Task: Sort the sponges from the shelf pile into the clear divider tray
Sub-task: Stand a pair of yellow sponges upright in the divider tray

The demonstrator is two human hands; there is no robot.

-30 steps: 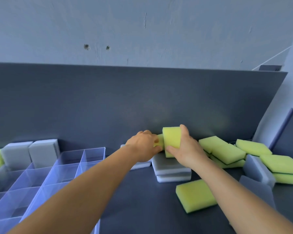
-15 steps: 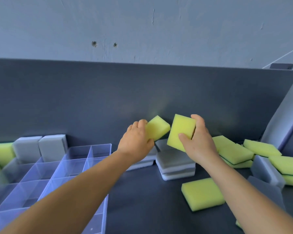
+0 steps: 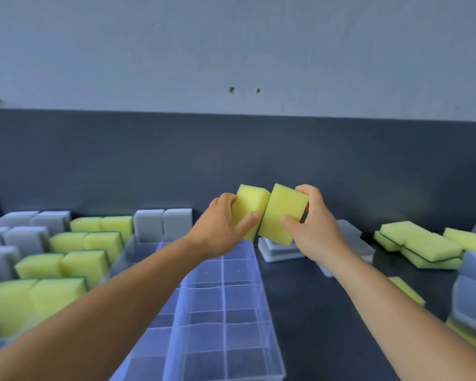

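So right now your left hand (image 3: 222, 229) is wrapped around a yellow sponge (image 3: 251, 210), thumb across its front face, and your right hand (image 3: 312, 226) is gripping a second yellow sponge (image 3: 282, 214), thumb on the front and fingers over the far end. Both are up in the air just above the far end of the clear divider tray (image 3: 223, 312), and the two sponges are pressed edge to edge, both tilted a bit. The tray is your landmark here: its right-hand columns of compartments, the ones under your hands and running toward you, look empty, while the compartments on its left side are packed with upright sponges, rows of yellow ones (image 3: 66, 265) alternating with rows of grey ones (image 3: 19, 237), plus a grey pair (image 3: 162, 225) standing at the far end of the tray just left of your left hand. Just right of the tray, partly hidden behind your right hand, there's a flat stack of grey sponges (image 3: 280, 250) on the dark shelf (image 3: 300, 298). Further right of the tray is the loose pile, yellow sponges (image 3: 421, 247) lying overlapped, one flat yellow sponge (image 3: 407, 290) peeking out past your right forearm, and more grey ones (image 3: 473, 298) stacked at the frame edge.
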